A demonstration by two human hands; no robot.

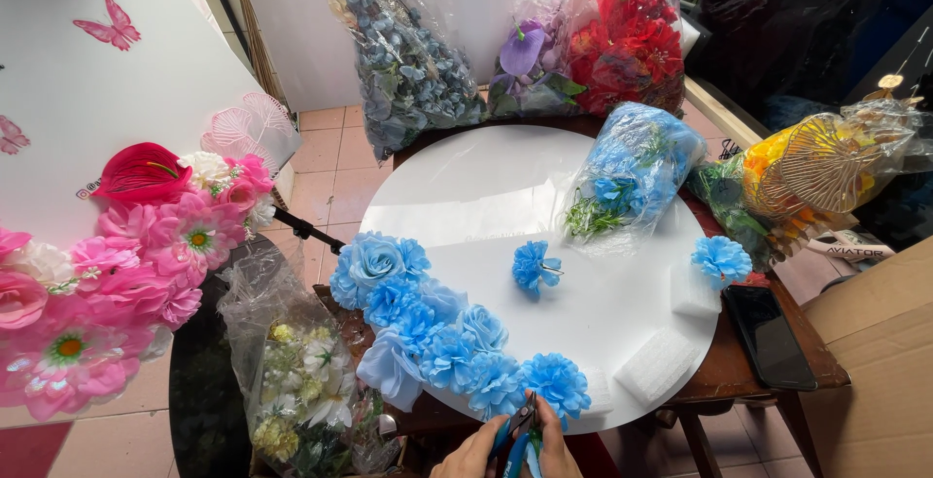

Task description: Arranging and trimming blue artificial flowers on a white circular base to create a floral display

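Both hands (510,451) clench blue pliers (517,434) at the board (505,196) edge, just below the flowers (554,383) — probably cutting a stem. A slip could nick petals — or a finger.

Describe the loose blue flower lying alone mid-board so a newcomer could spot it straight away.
Start at the round white board on the wooden table. A curved row of blue flowers lines its near-left edge, and a clear bag of blue flowers lies at its far right. The single blue flower lies between them on bare white, touching nothing, a short stem poking out sideways.
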